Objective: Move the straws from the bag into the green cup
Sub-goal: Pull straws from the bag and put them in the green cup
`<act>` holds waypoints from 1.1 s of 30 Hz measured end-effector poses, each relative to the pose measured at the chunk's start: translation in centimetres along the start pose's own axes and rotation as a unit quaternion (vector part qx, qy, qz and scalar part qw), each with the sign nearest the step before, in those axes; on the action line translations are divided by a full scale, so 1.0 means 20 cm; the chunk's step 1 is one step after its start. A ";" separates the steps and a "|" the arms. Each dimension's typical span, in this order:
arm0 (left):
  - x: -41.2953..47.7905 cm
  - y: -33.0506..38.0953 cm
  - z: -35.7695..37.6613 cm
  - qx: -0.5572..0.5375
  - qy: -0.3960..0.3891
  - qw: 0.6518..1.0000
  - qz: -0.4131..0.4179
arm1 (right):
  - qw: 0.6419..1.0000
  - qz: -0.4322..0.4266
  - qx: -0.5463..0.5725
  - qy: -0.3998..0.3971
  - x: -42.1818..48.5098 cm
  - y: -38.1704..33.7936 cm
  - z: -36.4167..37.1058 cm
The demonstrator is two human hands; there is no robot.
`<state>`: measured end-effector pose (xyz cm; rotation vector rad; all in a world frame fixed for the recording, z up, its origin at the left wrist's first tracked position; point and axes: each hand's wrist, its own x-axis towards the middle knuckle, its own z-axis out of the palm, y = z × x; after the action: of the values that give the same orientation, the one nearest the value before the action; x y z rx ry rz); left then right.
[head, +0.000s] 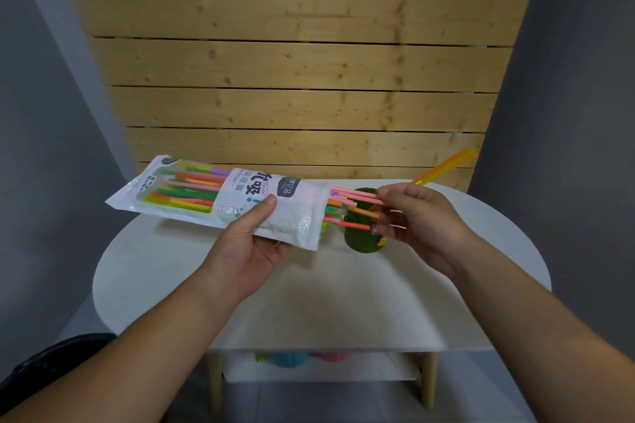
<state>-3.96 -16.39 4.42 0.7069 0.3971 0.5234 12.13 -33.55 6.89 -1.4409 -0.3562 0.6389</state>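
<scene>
**Pulling a bunch of straws out of the bag mouth**

Step in hand: extraction. Your left hand (252, 251) grips the white-and-clear printed plastic straw bag (206, 196) from below, with the thumb clamped flat on top and the bag held level above the desk. Your right hand (426, 221) has its fingers (390, 197) pinched round the tips of a few thin plastic straws (354, 197) in pink, orange and red. These stick out of the bag's open end, just left of those fingers. They are only partly out; most of their length is inside the bag.

Containers: the bag is far from empty. Green, orange, yellow, pink and purple straws show through its clear window, left of your left thumb. The dark green round cup (359, 239) stands on the white rounded desk (309, 292), just below your right fingers, under the protruding tips. Its inside is hidden. An orange and a yellow-green straw (450, 165) slant up beyond your right fingers; can't tell if they sit in the cup or in your hand.

Next, my read: draw the right hand rightward until the pinched straws clear the bag mouth. Hold the bag firm so it doesn't follow. Then tip the bunch upright and lower the ends into the cup. With long straws the cup may tip if bumped. Many pulls left.
</scene>
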 end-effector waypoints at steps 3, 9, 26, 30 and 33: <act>-0.01 0.00 0.01 0.001 -0.003 1.000 0.003 | 0.999 -0.017 -0.026 -0.029 -0.02 0.00 0.03; -0.01 0.00 0.01 -0.002 -0.002 1.000 0.006 | 0.998 -0.047 -0.049 -0.013 -0.02 -0.01 0.04; -0.01 0.05 0.01 -0.069 0.031 0.997 0.028 | 0.991 0.004 0.130 0.019 -0.03 0.02 0.04; -0.01 0.06 0.01 -0.079 0.028 0.996 0.035 | 0.996 0.038 0.067 -0.039 -0.05 0.09 0.13; -0.03 0.04 0.01 -0.074 0.020 0.997 0.027 | 0.995 0.037 0.081 -0.035 -0.02 0.08 0.20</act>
<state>-4.54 -16.29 5.33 0.5662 0.3724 0.6131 9.14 -30.64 5.86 -1.2831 -0.2987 0.7627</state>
